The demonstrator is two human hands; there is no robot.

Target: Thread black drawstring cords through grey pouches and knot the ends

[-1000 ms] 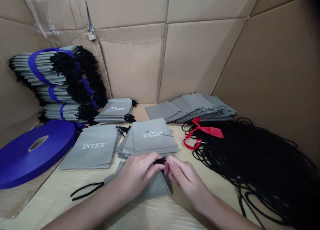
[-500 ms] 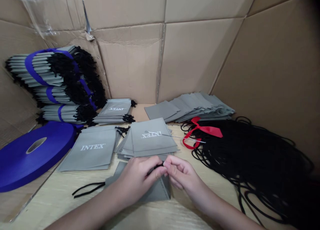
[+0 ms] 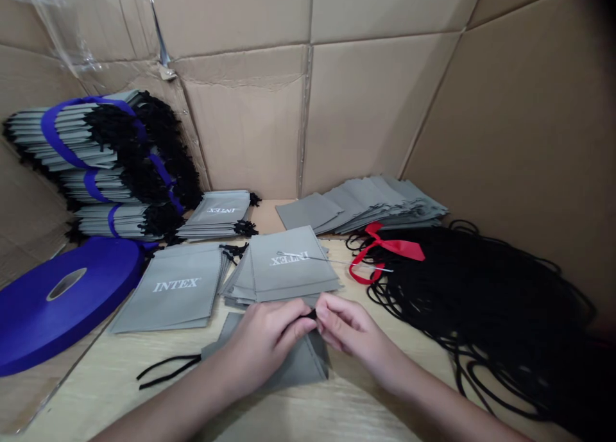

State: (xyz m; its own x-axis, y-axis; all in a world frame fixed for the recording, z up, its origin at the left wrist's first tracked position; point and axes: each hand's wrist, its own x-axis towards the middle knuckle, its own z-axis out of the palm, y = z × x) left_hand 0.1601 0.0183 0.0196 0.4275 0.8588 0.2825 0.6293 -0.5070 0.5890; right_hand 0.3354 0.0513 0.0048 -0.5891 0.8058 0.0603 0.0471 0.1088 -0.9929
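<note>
A grey fabric pouch (image 3: pixel 298 365) lies on the wooden table right in front of me. Both my hands rest on it and meet at its top edge. My left hand (image 3: pixel 262 342) and my right hand (image 3: pixel 349 330) are closed, each pinching the black drawstring cord (image 3: pixel 310 314) between fingertips. The cord's other end (image 3: pixel 163 370) sticks out of the pouch to the left and lies on the table. Just beyond my hands sits a stack of grey INTEX pouches (image 3: pixel 289 269) with a thin metal threading needle (image 3: pixel 332 261) lying across it.
Another INTEX pouch pile (image 3: pixel 176 288) lies left, a blue ribbon roll (image 3: pixel 58 297) further left, and bundled pouches tied with blue ribbon (image 3: pixel 96 160) behind. Fanned plain grey pouches (image 3: pixel 366 204), a red ribbon (image 3: pixel 385 253) and a heap of black cords (image 3: pixel 481 301) fill the right. Cardboard walls surround the table.
My hands stayed on the pouch, fingertips shifting slightly on the cord at its top edge. The view drifted a little to the right.
</note>
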